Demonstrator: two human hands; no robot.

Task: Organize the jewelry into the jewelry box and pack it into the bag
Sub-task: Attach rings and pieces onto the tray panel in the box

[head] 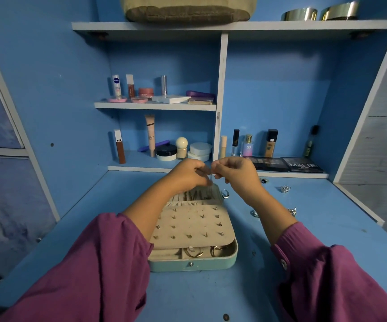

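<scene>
A teal jewelry box [192, 263] lies open on the blue desk, its beige earring panel [192, 226] studded with several earrings. Gold rings sit in its front compartments [201, 251]. Above the box's raised lid, my left hand [187, 174] and my right hand [235, 174] meet, both pinching a thin silver chain [211, 176] that hangs down between them. The chain's lower end blurs against the lid pocket. Silver rings [285, 188] lie loose on the desk to the right of the box. A beige bag [187, 10] sits on the top shelf.
Cosmetics bottles and jars [164, 149] line the shelves behind the box. Eyeshadow palettes [301, 165] lie at the back right. Two metal bangles [299, 14] stand on the top shelf. More loose rings [255, 213] lie right of the box.
</scene>
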